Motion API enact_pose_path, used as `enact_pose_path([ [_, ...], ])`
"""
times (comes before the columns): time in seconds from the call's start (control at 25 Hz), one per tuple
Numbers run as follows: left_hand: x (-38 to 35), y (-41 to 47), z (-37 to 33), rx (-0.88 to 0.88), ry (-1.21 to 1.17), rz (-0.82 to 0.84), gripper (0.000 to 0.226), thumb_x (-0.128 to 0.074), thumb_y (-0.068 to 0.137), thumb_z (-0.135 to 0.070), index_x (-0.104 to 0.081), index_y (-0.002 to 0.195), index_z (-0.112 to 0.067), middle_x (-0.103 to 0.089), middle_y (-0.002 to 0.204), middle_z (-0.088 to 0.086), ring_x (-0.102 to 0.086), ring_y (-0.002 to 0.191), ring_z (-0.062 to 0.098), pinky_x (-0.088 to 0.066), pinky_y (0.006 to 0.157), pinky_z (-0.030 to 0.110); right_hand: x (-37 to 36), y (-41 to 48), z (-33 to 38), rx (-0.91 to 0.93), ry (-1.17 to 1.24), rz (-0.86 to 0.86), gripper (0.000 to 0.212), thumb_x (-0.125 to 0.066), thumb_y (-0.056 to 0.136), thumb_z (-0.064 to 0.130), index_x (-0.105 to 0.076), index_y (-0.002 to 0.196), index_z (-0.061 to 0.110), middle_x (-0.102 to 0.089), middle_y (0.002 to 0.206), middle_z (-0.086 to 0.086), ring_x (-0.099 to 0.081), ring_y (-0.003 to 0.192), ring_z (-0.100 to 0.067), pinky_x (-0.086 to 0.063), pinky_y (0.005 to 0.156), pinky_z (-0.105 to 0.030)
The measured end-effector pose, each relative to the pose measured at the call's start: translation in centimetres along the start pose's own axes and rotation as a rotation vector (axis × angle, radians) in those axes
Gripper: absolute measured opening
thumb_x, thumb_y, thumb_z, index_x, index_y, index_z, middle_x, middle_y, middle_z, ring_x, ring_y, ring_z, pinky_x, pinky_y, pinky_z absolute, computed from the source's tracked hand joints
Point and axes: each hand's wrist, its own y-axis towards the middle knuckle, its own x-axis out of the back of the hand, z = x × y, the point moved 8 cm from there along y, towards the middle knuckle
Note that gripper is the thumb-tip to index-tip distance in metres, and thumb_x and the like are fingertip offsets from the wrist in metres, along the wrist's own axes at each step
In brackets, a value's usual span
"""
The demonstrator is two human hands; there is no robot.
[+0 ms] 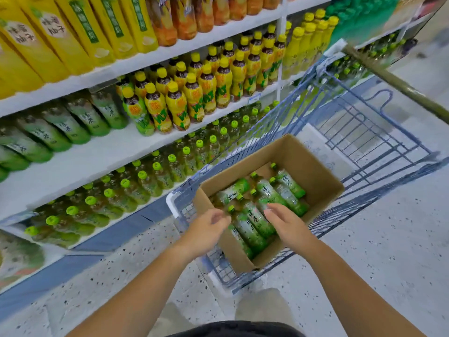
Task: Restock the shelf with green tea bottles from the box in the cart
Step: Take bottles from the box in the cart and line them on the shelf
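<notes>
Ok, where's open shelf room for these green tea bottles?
The shelf board is bare in front of the shelved green tea bottles, beside the yellow-capped bottles. The green-capped bottles below are packed. Beyond the cardboard box, the cart holds only a flat white sheet.

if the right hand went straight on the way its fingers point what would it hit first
Most likely the green tea bottles lying in the box. The right hand points forward and down at that pile, though one view leaves the gap unclear.
</notes>
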Motion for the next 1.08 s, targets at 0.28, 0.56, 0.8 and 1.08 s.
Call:
enact_pose_path([
  [0.28,-7.5,8.7,0.6,0.192,-0.050,-0.016,0.064,-0.051,0.092,-0.062,-0.045,0.144,-0.026,-0.052,0.126,-0.012,-0.051,0.108,0.005,-0.037,0.083,0.020,6.6,8.9,-6.6,-0.097,-0.152,0.168,0.050,-0.049,0.098,0.052,-0.047,0.142,0.029,-0.055,0.131,0.008,-0.051,0.114,-0.008,-0.035,0.092,-0.025],
  [0.56,-12.5,19.3,5.0,0.322,-0.085,-0.071,0.055,-0.047,0.094,-0.057,-0.055,0.134,-0.020,-0.062,0.102,-0.010,-0.056,0.082,0.006,-0.039,0.064,0.022,4.2,19.2,-11.6,-0.115,-0.315,0.288,0.055,-0.043,0.098,0.058,-0.045,0.144,0.029,-0.053,0.137,0.010,-0.047,0.112,-0.004,-0.032,0.093,-0.024],
  [0.8,-13.9,23.1,10.4,0.503,0.029,-0.180,0.035,-0.046,0.100,-0.042,-0.057,0.097,-0.009,-0.060,0.079,0.004,-0.055,0.061,0.016,-0.033,0.047,0.028,0.6,25.6,-16.8,-0.166,-0.461,0.364,0.059,-0.040,0.099,0.058,-0.042,0.147,0.024,-0.050,0.145,0.001,-0.049,0.126,-0.019,-0.032,0.090,-0.027],
  [1.08,-18.3,23.4,13.4,0.787,-0.032,-0.235,0.083,-0.067,0.093,-0.023,-0.011,0.150,0.000,-0.053,0.137,0.018,-0.057,0.121,0.035,-0.045,0.083,0.035,-2.9,27.8,-20.4,-0.179,-0.562,0.375,0.050,-0.048,0.097,0.051,-0.055,0.131,0.015,-0.064,0.116,-0.008,-0.061,0.098,-0.024,-0.048,0.084,-0.037],
])
